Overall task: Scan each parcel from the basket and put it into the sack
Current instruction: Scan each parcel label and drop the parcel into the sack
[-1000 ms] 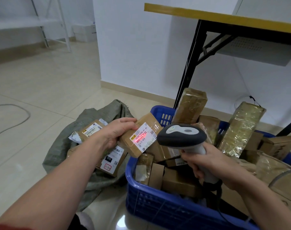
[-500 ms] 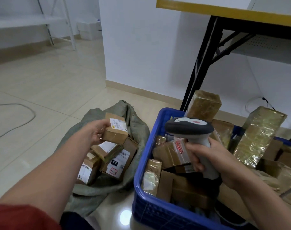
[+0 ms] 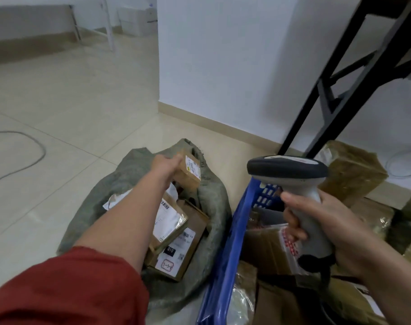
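My left hand [image 3: 164, 164] holds a small brown parcel [image 3: 188, 172] with a white label over the far end of the grey-green sack [image 3: 120, 181]. The sack lies open on the floor and holds several labelled cardboard parcels [image 3: 176, 245]. My right hand [image 3: 326, 228] grips the grey handheld scanner [image 3: 291, 174] above the blue basket [image 3: 225, 249]. The basket is full of brown taped parcels [image 3: 267, 249].
A black table leg [image 3: 317, 95] stands behind the basket by the white wall. A large plastic-wrapped box [image 3: 354, 172] sticks up at the basket's far side. A grey cable [image 3: 33, 158] curves over the tiled floor at left.
My left hand carried the small parcel from in front of the scanner leftward and out over the sack. The scanner's red light on the label is gone, and my view has swung left.
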